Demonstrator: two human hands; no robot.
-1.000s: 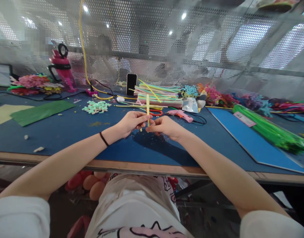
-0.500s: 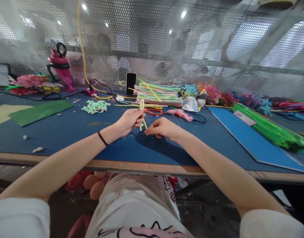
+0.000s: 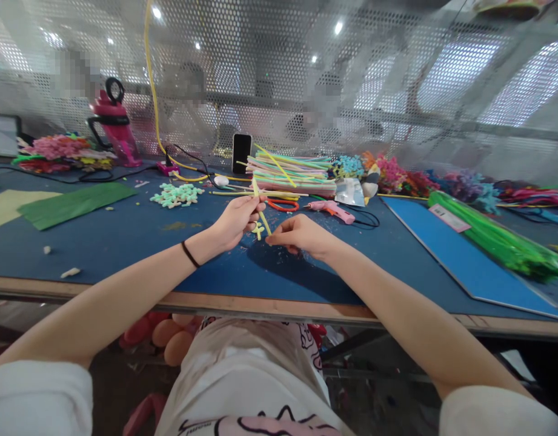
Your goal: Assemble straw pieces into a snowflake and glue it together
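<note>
A pale yellow pipe cleaner runs slantwise between my hands above the table. My left hand pinches it near its upper part, and a short end sticks up past the thumb. My right hand holds the lower end between thumb and fingertips. Just below my left fingers a small yellow bent piece shows; whether it is joined to the pipe cleaner I cannot tell. Behind my hands lie a bent orange-red pipe cleaner and a stack of pastel pipe cleaners.
A pink glue gun with a black cord lies right of my hands. Mint green shaped pieces sit to the left, near green sheets. A phone leans at the back. On the right are a blue board and a green bundle.
The upright yellow loop above my left fingers has become a single narrow end. The small bent piece below shows more fully. Both hands have stayed nearly in place.
</note>
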